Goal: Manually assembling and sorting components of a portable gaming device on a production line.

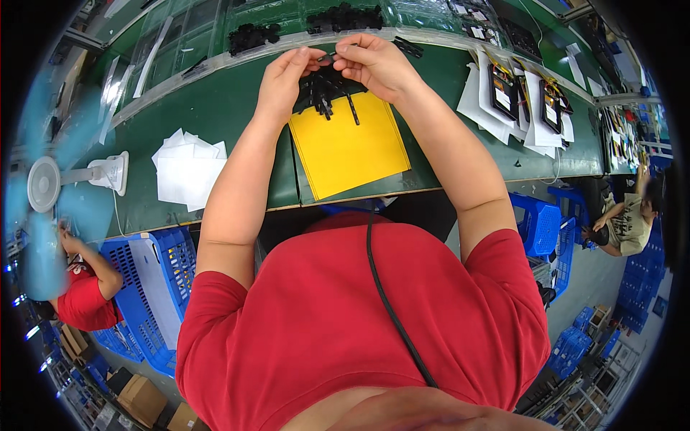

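Both my hands meet above the far end of a yellow sheet [349, 147] on the green workbench. My left hand [293, 68] pinches one side of a small black part [327, 59], whose exact kind is too small to make out. At its other side, my right hand [374, 63] closes thumb and fingers on the same part. Under the hands, a heap of thin black strip-like pieces [321, 97] lies on the sheet, and one piece [353, 109] sticks out toward me.
White papers [188, 169] lie at left beside a small fan [44, 184]. Black piles [253, 37] sit past a raised ledge. Black devices on papers [503, 93] stand at right. Blue crates [154, 287] flank the bench; other people [90, 287] sit left and right.
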`<action>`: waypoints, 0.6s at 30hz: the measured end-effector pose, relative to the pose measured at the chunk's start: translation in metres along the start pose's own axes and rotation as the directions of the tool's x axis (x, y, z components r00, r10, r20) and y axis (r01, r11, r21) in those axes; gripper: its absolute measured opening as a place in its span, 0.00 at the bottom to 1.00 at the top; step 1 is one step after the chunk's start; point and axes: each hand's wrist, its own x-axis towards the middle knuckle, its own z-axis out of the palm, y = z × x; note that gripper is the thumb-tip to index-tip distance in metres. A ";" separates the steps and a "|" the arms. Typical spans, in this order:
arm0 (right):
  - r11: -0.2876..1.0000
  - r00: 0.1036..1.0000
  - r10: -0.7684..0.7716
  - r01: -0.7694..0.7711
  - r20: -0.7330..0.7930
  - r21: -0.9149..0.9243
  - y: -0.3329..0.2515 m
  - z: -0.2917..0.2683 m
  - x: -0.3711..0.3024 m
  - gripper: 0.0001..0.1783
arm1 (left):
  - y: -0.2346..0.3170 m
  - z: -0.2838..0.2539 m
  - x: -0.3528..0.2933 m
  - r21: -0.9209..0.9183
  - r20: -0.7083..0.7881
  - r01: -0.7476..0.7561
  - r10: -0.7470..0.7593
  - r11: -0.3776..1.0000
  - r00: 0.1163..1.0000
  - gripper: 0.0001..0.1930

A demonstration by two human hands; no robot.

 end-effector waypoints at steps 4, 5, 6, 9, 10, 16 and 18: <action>0.996 0.999 -0.034 0.034 -0.005 0.080 0.002 -0.006 -0.005 0.06 | -0.003 0.007 -0.003 0.052 0.042 -0.019 0.017 0.998 0.999 0.11; 0.997 0.999 -0.037 0.038 -0.016 0.074 0.002 -0.007 -0.007 0.06 | -0.002 0.008 -0.003 0.052 0.045 -0.019 0.016 0.998 0.999 0.11; 0.996 0.999 -0.038 0.039 -0.018 0.074 0.002 -0.007 -0.008 0.06 | 0.000 0.008 -0.004 0.041 0.041 -0.026 0.024 0.999 0.999 0.10; 0.998 0.999 -0.037 0.038 -0.023 0.043 0.001 -0.006 -0.013 0.06 | 0.001 0.006 -0.004 0.050 0.035 -0.017 0.015 0.999 0.999 0.10; 0.998 0.999 -0.040 0.041 -0.029 0.038 0.001 -0.007 -0.014 0.07 | 0.001 0.006 -0.004 0.068 0.037 0.002 -0.004 0.998 0.999 0.10; 0.999 0.999 -0.035 0.036 -0.026 0.021 0.001 -0.007 -0.016 0.08 | 0.001 0.007 -0.004 0.088 0.046 0.016 -0.020 0.996 0.999 0.10; 0.999 0.999 -0.032 0.032 -0.017 0.006 0.002 -0.007 -0.017 0.08 | 0.001 0.007 -0.004 0.094 0.041 0.017 -0.021 0.995 0.999 0.10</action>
